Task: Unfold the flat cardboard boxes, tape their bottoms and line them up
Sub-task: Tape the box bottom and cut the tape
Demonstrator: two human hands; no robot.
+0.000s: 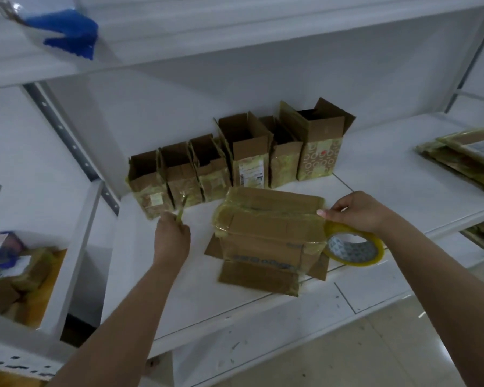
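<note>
Here, upturned box [266, 233] on shelf [179, 289], bottom taped
My right hand [358, 212] grips the tape roll [354, 248]; my left hand [171, 238] pinches a tape strip [181, 209]

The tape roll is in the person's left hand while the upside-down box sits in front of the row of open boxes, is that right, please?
Not quite: the head view shows the tape roll in the right hand, not the left. The upside-down box does sit in front of the row of open boxes.

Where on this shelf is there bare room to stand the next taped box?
Bare shelf lies right of the box row, before the flat stack. Crowded: the upturned box, left hand and right hand with tape roll.
</note>
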